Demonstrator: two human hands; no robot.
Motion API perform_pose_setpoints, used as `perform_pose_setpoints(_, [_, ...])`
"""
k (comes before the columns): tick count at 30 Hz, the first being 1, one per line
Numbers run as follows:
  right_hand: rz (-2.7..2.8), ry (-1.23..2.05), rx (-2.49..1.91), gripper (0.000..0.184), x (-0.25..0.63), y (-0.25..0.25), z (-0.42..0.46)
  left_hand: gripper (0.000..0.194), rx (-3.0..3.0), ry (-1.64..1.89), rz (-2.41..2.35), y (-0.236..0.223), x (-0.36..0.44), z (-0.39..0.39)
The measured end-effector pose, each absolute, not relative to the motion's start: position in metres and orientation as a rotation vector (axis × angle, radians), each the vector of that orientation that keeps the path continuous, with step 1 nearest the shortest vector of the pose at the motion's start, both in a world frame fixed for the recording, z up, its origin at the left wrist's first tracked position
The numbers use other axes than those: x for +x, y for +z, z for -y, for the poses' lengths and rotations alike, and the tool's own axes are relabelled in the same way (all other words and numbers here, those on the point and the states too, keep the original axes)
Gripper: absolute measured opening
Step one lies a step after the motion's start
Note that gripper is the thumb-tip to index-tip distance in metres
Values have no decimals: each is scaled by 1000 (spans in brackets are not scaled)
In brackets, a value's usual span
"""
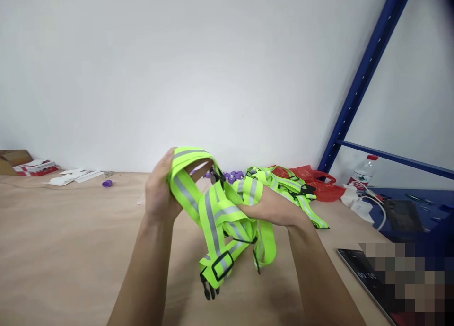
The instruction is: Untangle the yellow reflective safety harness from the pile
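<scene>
Neon reflective strap (216,212) gripped by both hands' fingers (166,167).

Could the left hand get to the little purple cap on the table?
Probably yes. The purple cap lies alone on the bare table, with nothing between. But the left hand is gripping the yellow strap, so it would need to let go first.

From my remote seat the scene reads bright and evenly lit, soft light from above with no hard glare. My forearms throw only faint, diffuse shadows onto the tan wooden tabletop (71,250). The slanted blue metal shelf post (362,75) shows wide-angle lean. A pixelated block hides the lower right corner; focus is slightly soft throughout.
</scene>
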State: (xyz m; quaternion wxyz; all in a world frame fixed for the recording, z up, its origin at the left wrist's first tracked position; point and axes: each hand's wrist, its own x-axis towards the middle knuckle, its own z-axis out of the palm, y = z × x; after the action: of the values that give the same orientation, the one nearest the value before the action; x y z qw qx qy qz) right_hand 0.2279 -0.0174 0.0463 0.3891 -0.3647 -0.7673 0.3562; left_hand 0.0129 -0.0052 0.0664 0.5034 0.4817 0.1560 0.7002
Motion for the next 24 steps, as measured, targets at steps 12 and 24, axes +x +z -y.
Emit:
perform_pose_setpoints(12, [1455, 438, -895, 8, 247, 52, 11, 41, 1555, 1538, -846, 64, -19, -7])
perform_pose_setpoints(24, [1571, 357, -948, 12, 232, 55, 14, 51, 2065, 849, -982, 55, 25, 3])
